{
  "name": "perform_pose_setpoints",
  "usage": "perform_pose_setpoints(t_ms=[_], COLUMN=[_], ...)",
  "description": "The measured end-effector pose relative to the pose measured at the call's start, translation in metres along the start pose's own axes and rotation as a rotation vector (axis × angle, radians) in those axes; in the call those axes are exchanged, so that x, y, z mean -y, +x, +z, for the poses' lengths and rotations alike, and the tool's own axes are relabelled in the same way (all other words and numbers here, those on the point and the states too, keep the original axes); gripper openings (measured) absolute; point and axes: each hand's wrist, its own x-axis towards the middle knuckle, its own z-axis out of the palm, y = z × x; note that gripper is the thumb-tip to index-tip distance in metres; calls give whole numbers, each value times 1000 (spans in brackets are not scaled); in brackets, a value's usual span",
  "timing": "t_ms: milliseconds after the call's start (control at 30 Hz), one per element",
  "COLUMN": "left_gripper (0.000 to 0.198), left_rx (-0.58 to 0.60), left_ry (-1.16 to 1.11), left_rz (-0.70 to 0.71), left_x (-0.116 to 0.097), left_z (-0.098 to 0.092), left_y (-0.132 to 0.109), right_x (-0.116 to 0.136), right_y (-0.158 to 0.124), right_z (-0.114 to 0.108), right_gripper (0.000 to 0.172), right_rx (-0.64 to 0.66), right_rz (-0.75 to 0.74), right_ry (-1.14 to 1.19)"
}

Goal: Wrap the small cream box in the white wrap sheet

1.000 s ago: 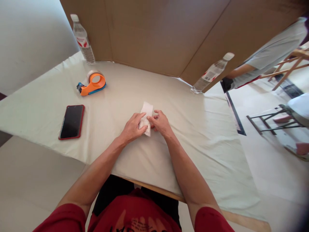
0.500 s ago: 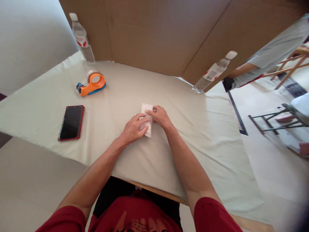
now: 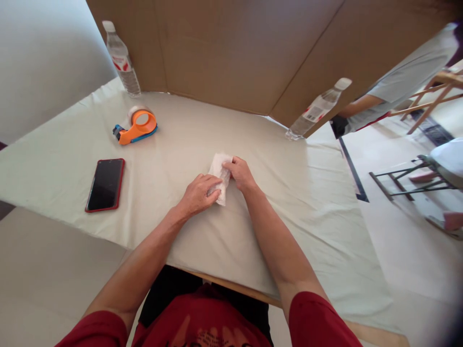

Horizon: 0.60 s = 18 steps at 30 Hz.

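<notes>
On the cloth in front of me lies a small white crinkled bundle [image 3: 219, 166], longish and slightly tilted. Whether it is tissue paper or a thin wrap I cannot tell, and anything inside it is hidden. My left hand [image 3: 201, 193] is curled over its lower left side, fingers on top and thumb at the near end. My right hand [image 3: 241, 173] pinches the upper right edge, with the thumb on top and the other fingers mostly hidden behind.
An orange tape dispenser [image 3: 142, 129] and a red-cased phone [image 3: 105, 185] lie to the left. Water bottles stand at the back left [image 3: 123, 65] and back right [image 3: 315, 114] against a cardboard panel [image 3: 231, 53]. Another person's sleeve [image 3: 401, 79] shows beyond the panel.
My right hand has closed into a pinch on the bundle's upper edge, whose top has spread wider and shifted right. My left hand has barely moved.
</notes>
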Motion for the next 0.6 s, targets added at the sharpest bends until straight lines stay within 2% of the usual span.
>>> perform_pose_setpoints(t_ms=[200, 367, 467, 600], left_gripper=[30, 30, 40, 65], left_rx=[16, -11, -90, -143], left_ry=[-31, -79, -107, -147], left_rz=[-31, -59, -155, -296], left_x=[3, 2, 1, 4], left_z=[1, 0, 1, 4], left_y=[1, 1, 0, -1], right_x=[4, 11, 16, 20], right_y=[-9, -28, -44, -64], right_z=[4, 2, 0, -1], right_gripper=[22, 26, 26, 23], right_rx=[58, 86, 132, 149], right_rz=[-76, -174, -216, -291], right_ry=[46, 117, 106, -12])
